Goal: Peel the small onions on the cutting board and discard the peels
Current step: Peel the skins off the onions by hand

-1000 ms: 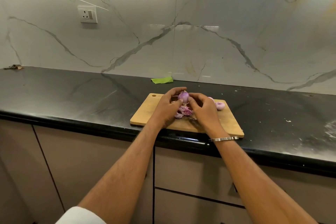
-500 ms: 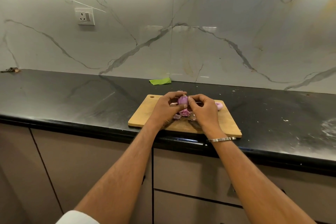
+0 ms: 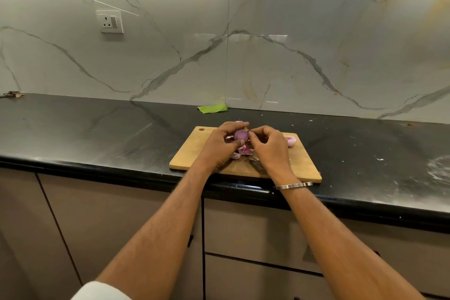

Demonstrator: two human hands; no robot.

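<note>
Two hands work one onion (image 3: 241, 135) above the cutting board (image 3: 192, 153): left hand (image 3: 220, 146) grips it steady, right hand (image 3: 266, 146) pinches its top skin, so peels (image 3: 244, 151) fall onto the board.

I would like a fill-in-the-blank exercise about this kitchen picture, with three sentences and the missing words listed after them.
1. Both hands hold one small purple ____ above the cutting board.
2. Loose peels lie on the board, ____ the held onion.
3. The metal bangle is on the ____ wrist, while the left hand and right hand work together.

Missing words: onion; below; right
</note>
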